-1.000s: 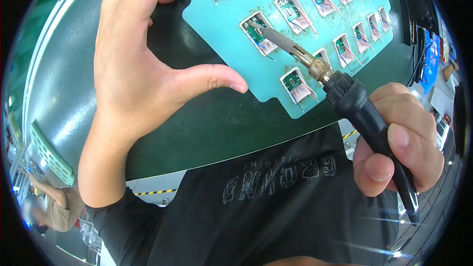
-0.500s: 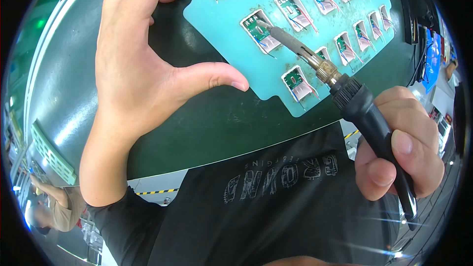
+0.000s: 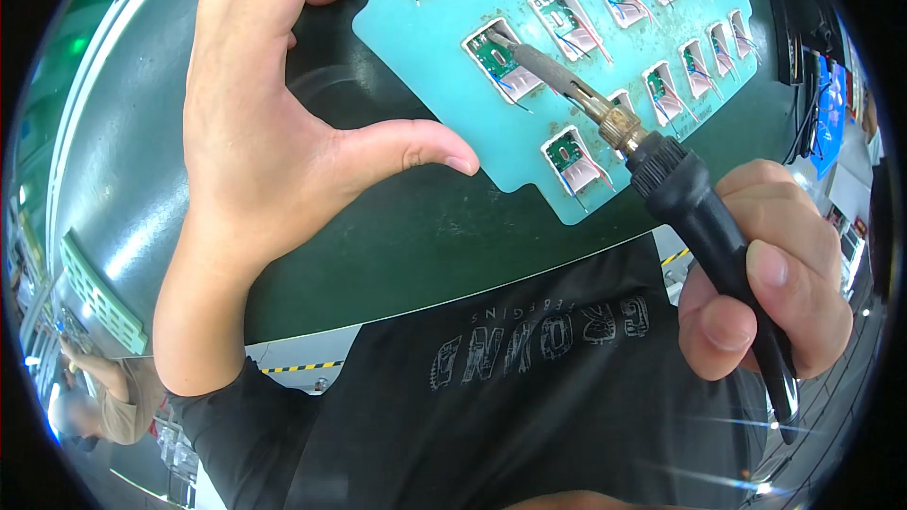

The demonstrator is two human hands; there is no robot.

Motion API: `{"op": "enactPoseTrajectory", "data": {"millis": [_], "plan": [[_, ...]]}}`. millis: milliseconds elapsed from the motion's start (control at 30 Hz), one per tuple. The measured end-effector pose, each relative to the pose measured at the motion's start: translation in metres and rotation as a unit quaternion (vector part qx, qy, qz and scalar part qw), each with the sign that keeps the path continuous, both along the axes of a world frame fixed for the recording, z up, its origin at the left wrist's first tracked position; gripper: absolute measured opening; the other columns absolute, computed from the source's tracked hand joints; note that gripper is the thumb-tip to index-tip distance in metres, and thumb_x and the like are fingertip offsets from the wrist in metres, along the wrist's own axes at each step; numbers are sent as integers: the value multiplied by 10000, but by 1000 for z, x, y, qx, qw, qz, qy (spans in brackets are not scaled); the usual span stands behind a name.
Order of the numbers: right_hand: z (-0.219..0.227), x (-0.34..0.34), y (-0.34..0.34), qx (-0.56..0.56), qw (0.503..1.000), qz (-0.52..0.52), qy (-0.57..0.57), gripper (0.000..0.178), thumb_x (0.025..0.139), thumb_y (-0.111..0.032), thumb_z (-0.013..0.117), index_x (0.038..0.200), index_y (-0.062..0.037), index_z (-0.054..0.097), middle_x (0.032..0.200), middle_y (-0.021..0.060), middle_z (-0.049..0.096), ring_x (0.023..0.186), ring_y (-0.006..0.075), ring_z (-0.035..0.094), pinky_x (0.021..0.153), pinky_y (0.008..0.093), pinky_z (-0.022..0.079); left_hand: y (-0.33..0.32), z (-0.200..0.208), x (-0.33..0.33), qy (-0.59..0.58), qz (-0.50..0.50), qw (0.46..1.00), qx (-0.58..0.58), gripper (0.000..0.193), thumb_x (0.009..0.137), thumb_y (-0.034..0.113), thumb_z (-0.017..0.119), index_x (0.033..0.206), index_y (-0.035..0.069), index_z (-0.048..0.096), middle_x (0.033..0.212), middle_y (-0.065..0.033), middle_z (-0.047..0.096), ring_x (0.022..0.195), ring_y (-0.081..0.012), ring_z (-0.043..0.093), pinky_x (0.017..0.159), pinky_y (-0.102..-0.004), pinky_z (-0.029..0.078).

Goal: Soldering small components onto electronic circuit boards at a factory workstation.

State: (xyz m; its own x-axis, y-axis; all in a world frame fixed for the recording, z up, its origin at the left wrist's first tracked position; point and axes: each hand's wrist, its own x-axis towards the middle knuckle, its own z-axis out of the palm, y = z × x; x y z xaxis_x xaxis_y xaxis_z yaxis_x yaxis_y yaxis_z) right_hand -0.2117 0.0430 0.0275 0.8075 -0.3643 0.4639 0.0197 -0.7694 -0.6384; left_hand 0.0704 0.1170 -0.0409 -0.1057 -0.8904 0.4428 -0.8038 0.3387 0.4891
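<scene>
A black-handled soldering iron (image 3: pixel 694 194) slants up and to the left, gripped by my right hand (image 3: pixel 775 274), which is shut around its handle. The iron's tip is at the upper part of a small green circuit board (image 3: pixel 493 55) that sits in a white housing with wires. That housing is in one slot of a turquoise tray (image 3: pixel 425 66) holding several like it. My left hand (image 3: pixel 274 104) is open at the tray's left side, its thumb stretched out to the tray's lower left edge. The ends of some left fingers lie beyond the upper rim of the view.
The tray lies on a dark green tabletop (image 3: pixel 378 264). A light green slotted panel (image 3: pixel 102 293) is at the far left. Dark equipment and a blue item (image 3: pixel 829 118) stand at the right. Another person (image 3: pixel 109 397) is in the lower left background.
The soldering iron and my right hand have shifted very slightly to the left, with the tip still at the same board. My left hand and the tray look almost the same.
</scene>
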Motion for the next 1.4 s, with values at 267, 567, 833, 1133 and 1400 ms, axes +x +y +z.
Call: {"op": "enactPoseTrajectory", "data": {"millis": [267, 567, 833, 1133, 1400], "plan": [[3, -18, 4, -14, 999, -38, -35, 404, 1070, -345, 505, 1276, 2, 486, 911, 201, 576, 559, 193, 495, 469, 334, 373, 7, 7, 5, 35, -17, 998, 47, 1194, 526, 420, 988, 1476, -59, 447, 1182, -107, 559, 985, -177, 522, 791, -279, 408], [1, -24, -13, -12, 996, -69, -57, 360, 1064, -297, 519, 1265, 2, 540, 798, 204, 583, 552, 199, 523, 478, 322, 388, 11, 1, 4, 75, 30, 993, 84, 1367, 349, 555, 953, 1494, -24, 481, 1125, -16, 520, 977, -139, 484, 784, -260, 359], [1, -14, -11, 10, 999, -49, -1, 358, 1060, -272, 537, 1289, 2, 518, 813, 208, 600, 522, 203, 517, 450, 328, 383, 8, 2, 3, 73, 33, 993, 92, 1389, 336, 565, 947, 1502, -23, 475, 1148, -10, 517, 974, -136, 476, 788, -257, 357], [-4, -12, -13, 11, 999, -53, -8, 361, 1059, -268, 542, 1290, 8, 519, 818, 210, 600, 523, 201, 513, 449, 329, 382, 8, 3, 5, 66, 28, 993, 96, 1388, 326, 560, 949, 1498, -19, 482, 1161, -7, 518, 985, -133, 479, 789, -252, 357], [-2, -16, -12, 7, 998, -56, -15, 365, 1057, -265, 546, 1291, 14, 521, 822, 213, 600, 524, 200, 509, 448, 330, 382, 7, 3, 3, 69, 23, 993, 93, 1381, 332, 556, 950, 1500, -13, 482, 1168, -4, 517, 998, -130, 480, 808, -252, 364]]}}
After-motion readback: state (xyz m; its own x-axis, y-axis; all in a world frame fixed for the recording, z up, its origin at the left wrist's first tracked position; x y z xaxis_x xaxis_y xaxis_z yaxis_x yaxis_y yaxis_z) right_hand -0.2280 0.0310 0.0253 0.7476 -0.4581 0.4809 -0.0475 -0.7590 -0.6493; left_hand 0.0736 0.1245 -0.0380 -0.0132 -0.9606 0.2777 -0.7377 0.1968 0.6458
